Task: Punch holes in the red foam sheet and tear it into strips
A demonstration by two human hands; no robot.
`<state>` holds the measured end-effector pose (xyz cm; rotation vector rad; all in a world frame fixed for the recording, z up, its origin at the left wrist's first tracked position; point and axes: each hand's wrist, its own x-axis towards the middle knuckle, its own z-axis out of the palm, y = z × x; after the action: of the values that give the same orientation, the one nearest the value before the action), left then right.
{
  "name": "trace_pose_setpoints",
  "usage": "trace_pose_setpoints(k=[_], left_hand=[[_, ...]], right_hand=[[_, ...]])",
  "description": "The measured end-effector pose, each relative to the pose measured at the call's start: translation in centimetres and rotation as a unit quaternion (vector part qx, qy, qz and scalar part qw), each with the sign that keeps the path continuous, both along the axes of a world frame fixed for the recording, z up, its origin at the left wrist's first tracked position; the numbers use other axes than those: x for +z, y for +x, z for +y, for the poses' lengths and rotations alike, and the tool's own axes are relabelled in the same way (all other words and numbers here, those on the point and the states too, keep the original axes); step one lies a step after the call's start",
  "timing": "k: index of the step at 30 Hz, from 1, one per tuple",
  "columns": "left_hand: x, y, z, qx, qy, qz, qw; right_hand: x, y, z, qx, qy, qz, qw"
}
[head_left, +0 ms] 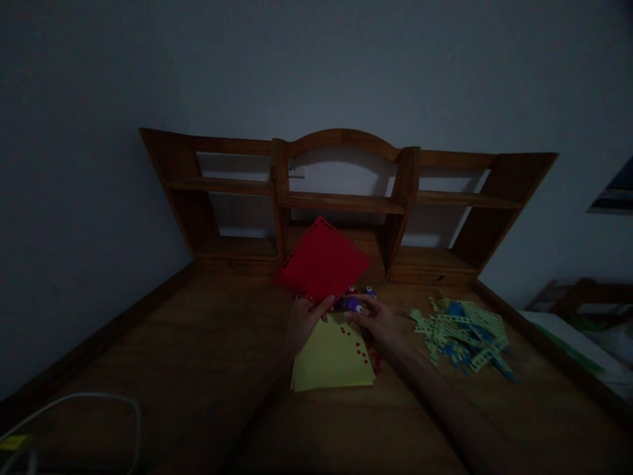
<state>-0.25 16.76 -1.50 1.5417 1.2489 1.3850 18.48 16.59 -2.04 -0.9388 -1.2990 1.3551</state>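
Observation:
My left hand [305, 320] pinches the lower corner of a red paper sheet [321, 260] held up at a slant. Small punched holes run along several of its edges. My right hand [380, 321] has its fingers round a small purple craft punch [353, 305] with a white end, close to the sheet's lower corner. Whether the paper sits inside the punch is hard to see in the dim light. Under both hands lies a stack of yellow paper [331, 363], with small red cut-outs [359, 346] scattered on it. Another purple punch [370, 291] stands just behind my right hand.
A heap of punched pale green and blue paper strips [465, 333] lies on the wooden desk [217, 343] to the right. Across the back stands a wooden shelf unit [341, 202]. A white cable [99, 396] curls at the front left.

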Motion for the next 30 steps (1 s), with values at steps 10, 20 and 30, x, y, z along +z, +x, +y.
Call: trace_pose_setpoints(k=[10,20,30], left_hand=[[-0.3,-0.1,-0.1,0.044,0.004,0.02,0.999],[-0.9,0.2,-0.1,0.038,0.03,0.023,0.999],[-1.4,0.3,0.1,0.027,0.024,0.029,0.999]], right_hand=[[0.0,0.2,-0.3,0.024,-0.005,0.028,0.999],[-0.8,0.5,0.4,0.028,0.014,0.029,0.999],[-1.0,0.6,0.6,0.018,0.018,0.006,1.0]])
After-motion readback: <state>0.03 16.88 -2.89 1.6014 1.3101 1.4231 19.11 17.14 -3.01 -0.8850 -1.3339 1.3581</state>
